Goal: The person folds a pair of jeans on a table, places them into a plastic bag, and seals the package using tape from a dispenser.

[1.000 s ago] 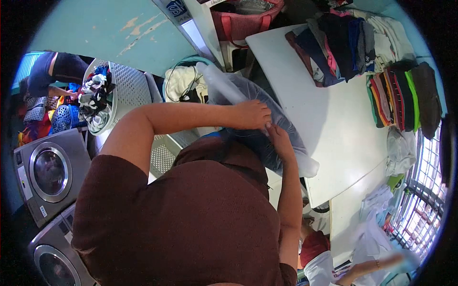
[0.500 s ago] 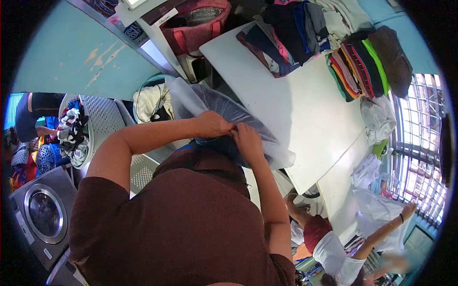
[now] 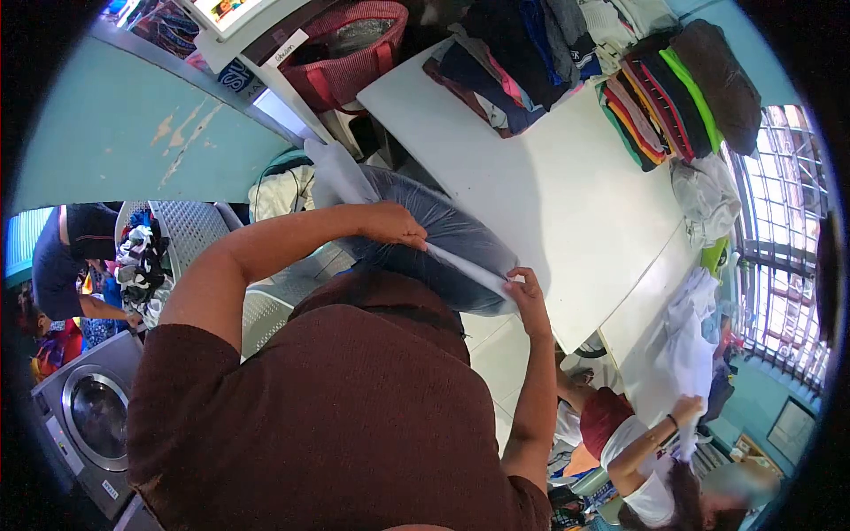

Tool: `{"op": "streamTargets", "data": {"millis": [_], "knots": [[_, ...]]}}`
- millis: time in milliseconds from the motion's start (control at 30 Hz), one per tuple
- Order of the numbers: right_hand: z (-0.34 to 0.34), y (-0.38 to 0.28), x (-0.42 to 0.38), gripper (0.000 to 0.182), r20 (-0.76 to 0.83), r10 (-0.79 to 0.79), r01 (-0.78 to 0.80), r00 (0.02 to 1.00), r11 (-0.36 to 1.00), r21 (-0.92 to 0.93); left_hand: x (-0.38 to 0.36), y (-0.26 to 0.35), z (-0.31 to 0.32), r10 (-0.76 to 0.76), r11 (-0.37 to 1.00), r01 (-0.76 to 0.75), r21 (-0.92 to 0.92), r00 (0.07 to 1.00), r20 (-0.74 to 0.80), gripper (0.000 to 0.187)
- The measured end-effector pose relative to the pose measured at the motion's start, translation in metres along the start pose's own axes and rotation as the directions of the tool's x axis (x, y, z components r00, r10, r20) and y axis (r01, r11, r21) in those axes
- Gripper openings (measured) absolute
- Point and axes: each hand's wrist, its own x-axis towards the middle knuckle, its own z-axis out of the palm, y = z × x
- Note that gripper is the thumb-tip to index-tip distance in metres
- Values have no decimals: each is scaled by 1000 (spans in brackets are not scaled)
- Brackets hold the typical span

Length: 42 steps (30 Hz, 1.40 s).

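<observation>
The filled plastic bag lies along the table's left edge, beneath and beyond the fingers, its long axis slanting from far left to near right; the left hand grips its rim near mid-length, fingers curled shut; the right hand – nearer the table – pinches the rim between thumb and finger; dark contents show through; left of the table, a perforated basket holds mixed clothes.

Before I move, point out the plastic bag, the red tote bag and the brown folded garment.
Plastic bag [image 3: 440, 226], head view, middle.
Red tote bag [image 3: 356, 75], head view, side wall.
Brown folded garment [image 3: 722, 75], head view, middle.
</observation>
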Motion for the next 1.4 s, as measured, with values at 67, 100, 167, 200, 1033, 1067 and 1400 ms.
{"op": "streamTargets", "data": {"millis": [67,100,167,200,1033,1067,1400], "knots": [[-5,17,4,11,4,9,-10,1000,999,51,0,-3,4,18,1000,-18,-3,999,-26,42],[-10,26,5,10,7,-15,14,1000,1000,20,0,-2,3,1,1000,-1,6,1000,-20,42],[-28,43,2,8,10,-61,61,998,997,-46,1,2,2,-28,999,28,24,1000,-8,42],[-41,48,-4,7,-126,-27,1,992,980,-198,1,2,3,-27,999,27,33,1000,-11,42],[125,0,48,16,65,-431,295,900,491,-819,-34,1,-2,175,882,-28,470,946,-272,26],[124,0,48,17,64,-413,291,908,515,-806,-48,-5,-14,199,812,-11,583,945,-259,25],[120,3,54,21,61,-410,328,910,622,-711,-143,-97,-28,-666,743,661,-105,716,-210,22]]}}
